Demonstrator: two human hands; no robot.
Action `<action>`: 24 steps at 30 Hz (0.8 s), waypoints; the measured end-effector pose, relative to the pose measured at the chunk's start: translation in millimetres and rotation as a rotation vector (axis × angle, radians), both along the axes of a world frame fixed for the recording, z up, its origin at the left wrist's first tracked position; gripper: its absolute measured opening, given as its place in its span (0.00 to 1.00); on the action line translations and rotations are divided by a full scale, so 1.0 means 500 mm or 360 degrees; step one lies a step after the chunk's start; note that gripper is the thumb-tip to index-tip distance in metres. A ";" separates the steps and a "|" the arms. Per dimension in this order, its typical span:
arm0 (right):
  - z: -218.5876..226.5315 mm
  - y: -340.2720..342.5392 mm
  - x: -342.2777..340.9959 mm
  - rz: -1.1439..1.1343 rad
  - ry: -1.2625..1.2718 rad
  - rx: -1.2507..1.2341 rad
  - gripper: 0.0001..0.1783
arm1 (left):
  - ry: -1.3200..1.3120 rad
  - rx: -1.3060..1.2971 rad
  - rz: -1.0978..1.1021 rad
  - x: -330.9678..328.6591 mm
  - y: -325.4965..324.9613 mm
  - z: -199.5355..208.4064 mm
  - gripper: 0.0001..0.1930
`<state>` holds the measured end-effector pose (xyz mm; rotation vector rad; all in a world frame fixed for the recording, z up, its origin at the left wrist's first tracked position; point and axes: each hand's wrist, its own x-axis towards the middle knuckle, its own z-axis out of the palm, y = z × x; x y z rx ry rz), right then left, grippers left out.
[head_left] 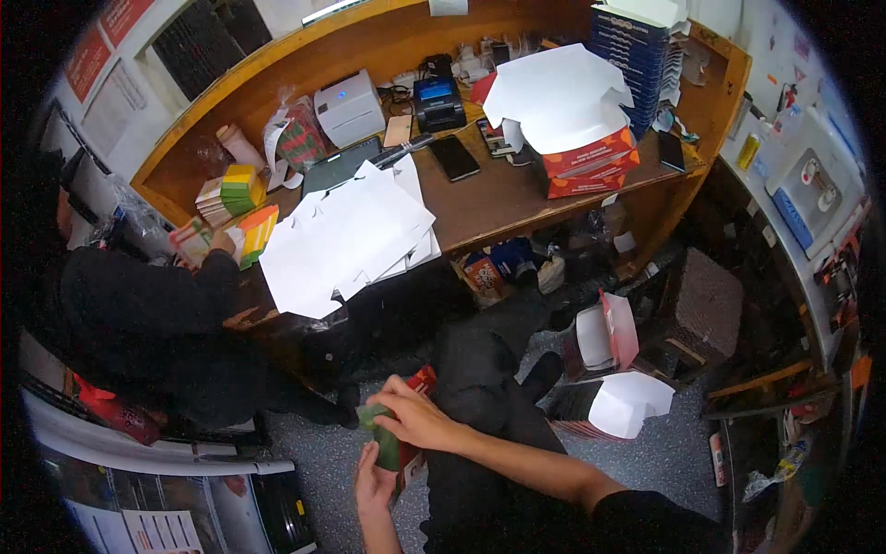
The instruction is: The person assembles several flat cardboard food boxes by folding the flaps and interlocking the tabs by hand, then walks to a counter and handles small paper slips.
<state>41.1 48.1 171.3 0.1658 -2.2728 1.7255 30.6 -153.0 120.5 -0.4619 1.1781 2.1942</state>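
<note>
Low over the floor in front of my legs, a small green packet-like piece (388, 451) is between my two hands. My right hand (411, 417) pinches its upper part from above, fingers bent over it. Below and to the left, my left hand (372, 482) has its fingertips against the lower edge of the piece. Whether the piece is a folded sleeve or a filled pouch, I cannot tell. Just behind my hands shows part of a red printed box (424, 377), mostly hidden by my right hand and forearm.
At left a person in black (152, 300) handles colourful packets at the wooden desk (517, 210). White flat cartons (346, 235), a label printer (349, 106) and stacked red boxes (591, 166) stand on it. More boxes (629, 404) sit on the floor at right.
</note>
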 end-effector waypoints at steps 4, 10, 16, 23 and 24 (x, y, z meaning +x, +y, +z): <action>-0.027 -0.005 0.007 -0.0059 0.0007 0.0249 0.16 | 0.0100 -0.0126 0.0053 0.008 0.029 0.018 0.03; -0.051 0.024 0.004 0.0314 0.0276 0.0255 0.14 | 0.0508 -0.0225 0.0187 0.011 0.051 0.027 0.05; -0.061 -0.018 -0.014 0.0362 0.0037 0.0169 0.15 | 0.1102 -0.0833 0.0086 -0.015 0.016 0.044 0.04; -0.049 0.007 -0.028 -0.0356 0.0330 0.0579 0.20 | 0.1486 -0.1161 0.0094 -0.010 0.048 0.065 0.06; -0.083 0.027 -0.041 -0.0468 0.0183 0.0400 0.27 | 0.1570 -0.1029 0.0154 -0.001 0.056 0.095 0.05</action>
